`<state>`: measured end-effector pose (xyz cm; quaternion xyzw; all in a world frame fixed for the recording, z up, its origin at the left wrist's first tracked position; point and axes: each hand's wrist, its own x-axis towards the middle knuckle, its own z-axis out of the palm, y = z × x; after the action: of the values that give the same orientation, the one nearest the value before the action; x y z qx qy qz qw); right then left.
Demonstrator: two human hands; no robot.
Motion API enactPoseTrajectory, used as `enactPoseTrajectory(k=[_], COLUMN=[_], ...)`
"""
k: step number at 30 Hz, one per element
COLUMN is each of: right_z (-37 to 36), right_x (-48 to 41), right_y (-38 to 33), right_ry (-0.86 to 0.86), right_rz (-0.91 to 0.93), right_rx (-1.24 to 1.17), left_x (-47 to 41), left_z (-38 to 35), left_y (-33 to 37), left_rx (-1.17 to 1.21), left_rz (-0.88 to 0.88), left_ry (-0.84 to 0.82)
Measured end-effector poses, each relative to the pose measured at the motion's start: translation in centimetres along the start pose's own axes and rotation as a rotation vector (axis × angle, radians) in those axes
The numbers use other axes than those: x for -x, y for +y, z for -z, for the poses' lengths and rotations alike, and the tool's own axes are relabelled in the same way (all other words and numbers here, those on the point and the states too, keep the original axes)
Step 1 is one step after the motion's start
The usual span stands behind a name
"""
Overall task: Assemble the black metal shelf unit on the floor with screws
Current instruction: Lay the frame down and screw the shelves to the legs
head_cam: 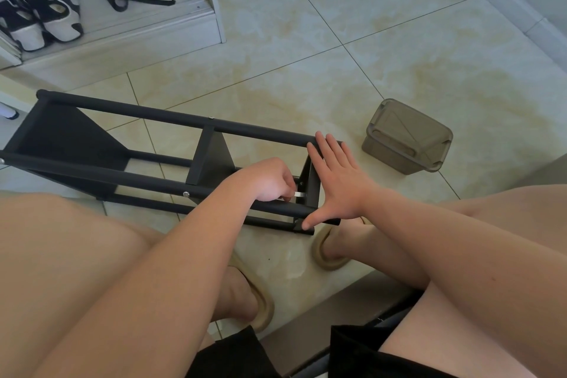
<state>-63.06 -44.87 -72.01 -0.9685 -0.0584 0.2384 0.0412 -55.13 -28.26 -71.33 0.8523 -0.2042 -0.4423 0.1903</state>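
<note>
Head view: the shelf (171,120) lies on its side on the floor (337,9), centre-left of the frame. The left hand (270,181) has its grip curled round a small silver key (300,195) at the end panel (313,184). The right hand (334,181) is flat, fingers spread, bracing that end. The key may slip and round its screw, which is hidden here. If the bracing eases, the shelf may skid on the smooth floor.

The left hand (270,179) curls over a small silver tool (300,195), hiding all but its tip. The right hand (337,181) covers part of the shelf (147,115) at its end. Shoes (46,9) at top left are cut by the edge.
</note>
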Motion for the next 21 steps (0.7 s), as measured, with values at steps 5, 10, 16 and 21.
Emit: enactPoseTrajectory(k=[5,10,16,21], right_z=[-0.1,0.0,0.0,-0.1], right_x=[0.0,0.0,0.0,-0.1], right_y=[0.1,0.0,0.0,0.1], right_ry=[0.005,0.006,0.012,0.017], right_rz=[0.005,0.007,0.006,0.010], right_rx=[-0.010,-0.011,-0.011,-0.009], left_x=[-0.6,-1.5,-1.9,-1.8], left_z=[-0.2,-1.1,-1.7,-1.7], left_y=[-0.2,0.2,0.7,1.6], left_rx=[0.215,0.551,0.528,0.600], left_rz=[0.032,0.153,0.181,0.183], left_ry=[0.019,0.098,0.200,0.227])
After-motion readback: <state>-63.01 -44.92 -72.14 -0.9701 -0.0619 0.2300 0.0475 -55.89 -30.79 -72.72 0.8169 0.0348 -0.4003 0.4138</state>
